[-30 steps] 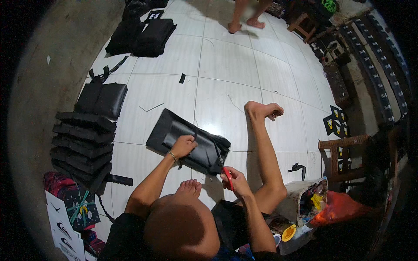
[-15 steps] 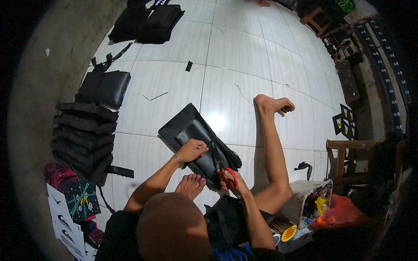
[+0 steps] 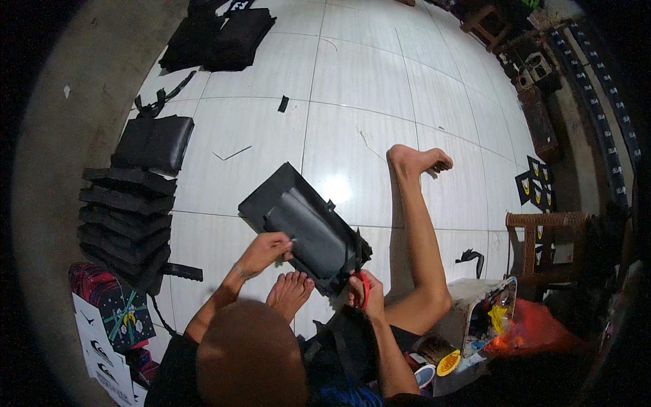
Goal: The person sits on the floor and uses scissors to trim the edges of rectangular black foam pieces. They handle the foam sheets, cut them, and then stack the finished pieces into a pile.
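Note:
A folded stack of black, leather-like sheets (image 3: 308,220) lies slantwise on the tiled floor before me, its top piece shiny. My left hand (image 3: 268,251) is at the stack's left edge, thumb and fingers pinched together. Whatever they hold is too small to make out. At the stack's near right corner, my right hand (image 3: 366,298) is closed round a pair of scissors with red handles (image 3: 366,285). The scissor blades are hard to make out against the black material. Loose dark strips (image 3: 358,251) hang over the stack's right end. My bare foot (image 3: 290,293) rests beside its near edge.
More black folded pieces (image 3: 125,210) are piled along the left, with further stacks (image 3: 227,41) at the far left. My bent leg (image 3: 420,230) stretches out on the right. Beyond it stand a tipped white bin (image 3: 468,305) and a wooden stool (image 3: 546,220).
My left hand has moved left and toward me, off the stack's middle. The dark strip across the stack has shifted to its right side. The scissors stay in my right hand, slightly lower.

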The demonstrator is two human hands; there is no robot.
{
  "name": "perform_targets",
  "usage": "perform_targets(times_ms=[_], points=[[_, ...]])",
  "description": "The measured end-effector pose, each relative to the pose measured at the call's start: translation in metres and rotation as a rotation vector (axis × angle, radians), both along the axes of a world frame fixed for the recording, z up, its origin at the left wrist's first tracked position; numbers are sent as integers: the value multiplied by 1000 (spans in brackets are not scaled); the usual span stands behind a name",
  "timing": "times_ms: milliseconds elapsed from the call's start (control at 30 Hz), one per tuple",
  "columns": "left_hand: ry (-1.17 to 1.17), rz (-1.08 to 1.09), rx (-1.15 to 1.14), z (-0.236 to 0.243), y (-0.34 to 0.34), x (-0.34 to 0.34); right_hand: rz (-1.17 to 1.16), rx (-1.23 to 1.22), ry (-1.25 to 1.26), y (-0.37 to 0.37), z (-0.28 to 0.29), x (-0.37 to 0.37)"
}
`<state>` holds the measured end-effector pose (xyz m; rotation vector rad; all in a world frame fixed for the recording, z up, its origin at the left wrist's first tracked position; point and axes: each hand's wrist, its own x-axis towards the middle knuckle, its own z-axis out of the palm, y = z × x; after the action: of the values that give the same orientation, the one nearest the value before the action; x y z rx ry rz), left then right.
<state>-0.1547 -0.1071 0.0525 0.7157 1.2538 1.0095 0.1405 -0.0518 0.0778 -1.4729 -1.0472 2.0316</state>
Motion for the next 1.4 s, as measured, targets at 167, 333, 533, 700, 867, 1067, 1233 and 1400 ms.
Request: perform_targets(times_ms=[167, 333, 533, 700, 867, 1067, 1233, 1400], points=[[-41, 440, 10, -59, -111, -9, 11, 102, -55, 21, 5, -7], [742, 670, -160, -82, -131, 2, 73, 618, -286, 74, -9, -8], [930, 446, 143, 18, -12, -29, 123, 857, -677, 106, -14, 13], [1048, 44, -54, 2, 63, -38, 191, 761, -845, 77, -45, 36], [1100, -79, -206, -3, 82, -36, 197, 639, -1104, 61, -43, 45], [1158, -207, -312, -11, 100, -30, 428, 445, -1283, 58, -28, 34], [987, 42, -322, -29, 103, -51, 329, 887, -994, 38, -13, 24], [875, 47, -281, -28, 99, -61, 274, 915, -854, 2, -29, 7]])
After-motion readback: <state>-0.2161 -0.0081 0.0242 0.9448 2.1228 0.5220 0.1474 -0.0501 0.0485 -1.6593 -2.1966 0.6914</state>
